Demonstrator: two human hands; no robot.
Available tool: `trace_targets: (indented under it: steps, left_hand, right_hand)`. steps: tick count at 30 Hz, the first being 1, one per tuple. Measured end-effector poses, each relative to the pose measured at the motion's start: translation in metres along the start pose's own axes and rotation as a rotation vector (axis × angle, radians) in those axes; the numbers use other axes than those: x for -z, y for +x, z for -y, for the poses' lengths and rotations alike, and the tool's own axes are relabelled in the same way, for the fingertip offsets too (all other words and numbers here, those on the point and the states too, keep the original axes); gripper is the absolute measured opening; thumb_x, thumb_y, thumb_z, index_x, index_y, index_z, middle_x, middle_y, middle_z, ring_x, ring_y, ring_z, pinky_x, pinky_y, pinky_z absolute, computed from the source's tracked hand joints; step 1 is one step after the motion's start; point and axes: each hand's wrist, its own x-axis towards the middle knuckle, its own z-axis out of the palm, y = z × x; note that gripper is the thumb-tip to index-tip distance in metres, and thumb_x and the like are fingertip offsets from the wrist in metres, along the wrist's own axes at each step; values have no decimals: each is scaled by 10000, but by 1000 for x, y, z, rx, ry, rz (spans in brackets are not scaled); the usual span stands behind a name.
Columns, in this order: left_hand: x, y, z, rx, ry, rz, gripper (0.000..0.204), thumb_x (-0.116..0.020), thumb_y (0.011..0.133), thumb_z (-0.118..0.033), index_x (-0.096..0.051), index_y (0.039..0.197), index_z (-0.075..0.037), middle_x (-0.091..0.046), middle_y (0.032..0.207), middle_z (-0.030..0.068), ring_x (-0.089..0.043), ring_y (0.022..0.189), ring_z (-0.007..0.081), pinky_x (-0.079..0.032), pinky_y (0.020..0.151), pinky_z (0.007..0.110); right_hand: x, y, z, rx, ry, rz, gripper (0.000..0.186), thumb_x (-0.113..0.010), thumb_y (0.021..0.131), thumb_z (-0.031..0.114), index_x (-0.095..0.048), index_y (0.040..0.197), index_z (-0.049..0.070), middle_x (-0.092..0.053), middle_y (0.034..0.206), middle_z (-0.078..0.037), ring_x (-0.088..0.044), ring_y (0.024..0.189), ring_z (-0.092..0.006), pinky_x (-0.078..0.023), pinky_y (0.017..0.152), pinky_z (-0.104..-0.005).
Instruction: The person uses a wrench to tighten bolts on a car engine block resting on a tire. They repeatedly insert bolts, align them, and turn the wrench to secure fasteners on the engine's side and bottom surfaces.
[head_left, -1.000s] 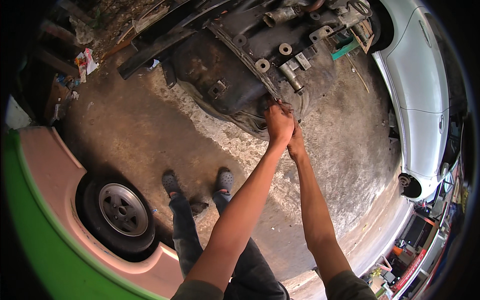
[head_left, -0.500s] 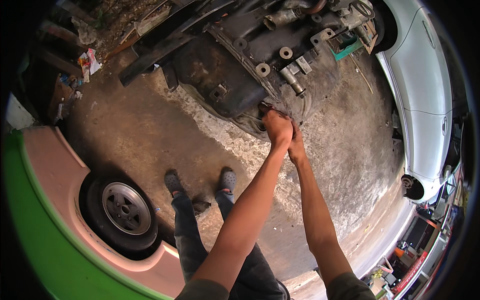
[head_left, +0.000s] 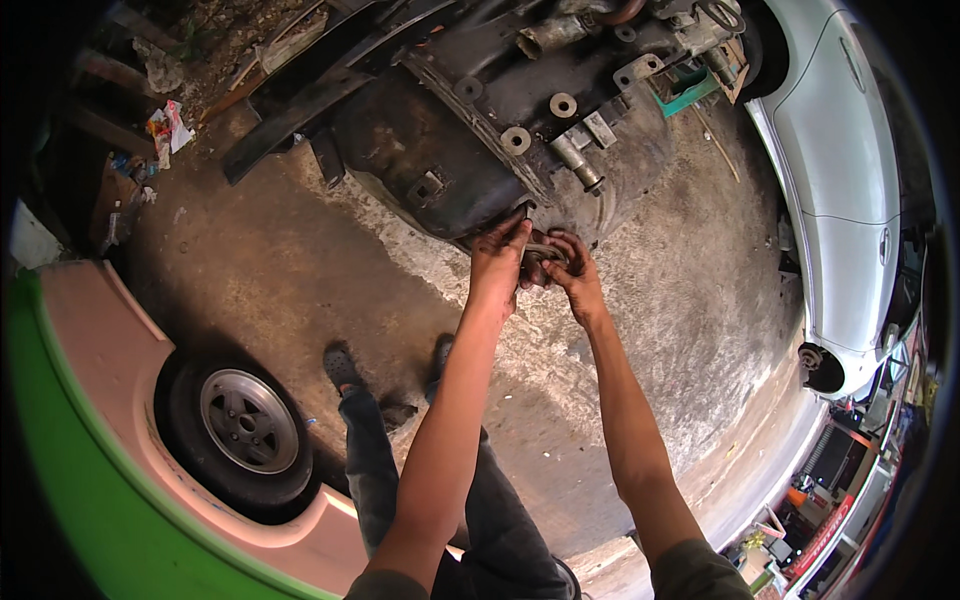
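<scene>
An engine block with a dark, rounded oil pan (head_left: 430, 170) lies in front of me, its near end at my hands. My left hand (head_left: 496, 260) reaches that end with fingers stretched out, the tips against the engine beside the pan's edge. Just to its right, my right hand (head_left: 578, 278) has its thumb and fingers closed round a greyish curved part (head_left: 545, 251), probably metal. Dark grease marks the fingers of both hands. The engine surface right behind my fingers is partly hidden.
A metal tube fitting (head_left: 577, 165) and a round washer-like boss (head_left: 516, 140) stick out of the engine's right side. On the right stands a silver car (head_left: 845, 180). A green and pink car body with a wheel (head_left: 250, 420) is at lower left. Litter (head_left: 170, 130) lies at far left.
My hands were stacked together at the engine's end; now they are apart. The left has moved left with its fingers straightened, and the curved part shows in the right hand.
</scene>
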Motion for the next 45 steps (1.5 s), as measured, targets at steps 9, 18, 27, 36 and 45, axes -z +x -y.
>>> trace_targets:
  steps: [9, 18, 27, 36, 45]
  left_hand:
    - [-2, 7, -22, 259, -510, 155, 89, -476, 941, -34, -523, 1013, -9, -559, 832, 67, -362, 494, 47, -261, 380, 175]
    - [-7, 14, -19, 350, -486, 46, 73, -461, 930, -18, -533, 922, -6, -502, 744, 35, -368, 508, 61, -280, 411, 192]
    - [-19, 15, -14, 277, -528, 25, 73, -463, 929, 9, -532, 906, 7, -493, 754, 34, -385, 531, 88, -331, 469, 208]
    - [-34, 14, -18, 296, -650, -41, 106, -432, 940, -8, -480, 856, 36, -460, 745, 70, -418, 583, 133, -345, 490, 232]
    - [-39, 14, -20, 276, -748, -30, 127, -386, 945, -11, -437, 843, 45, -408, 752, 86, -379, 608, 158, -390, 541, 272]
  right_hand:
    - [-3, 0, 2, -2, -25, -12, 529, -667, 859, 10, -441, 1334, 62, -546, 1286, -86, -651, 973, -187, -496, 652, -248]
    - [-5, -2, 3, 8, -32, -9, 524, -650, 866, 9, -436, 1341, 55, -540, 1289, -89, -637, 991, -188, -498, 669, -257]
    - [-1, -1, -4, 21, 8, -17, 529, -667, 856, 15, -451, 1336, 65, -535, 1286, -77, -600, 963, -143, -499, 689, -260]
    - [-2, 1, -10, 39, 28, -60, 534, -651, 848, -7, -443, 1335, 61, -523, 1290, -78, -584, 917, -133, -497, 704, -270]
    - [-3, 1, -8, 45, 28, -29, 563, -672, 820, 29, -426, 1326, 48, -519, 1267, -71, -585, 914, -139, -491, 709, -281]
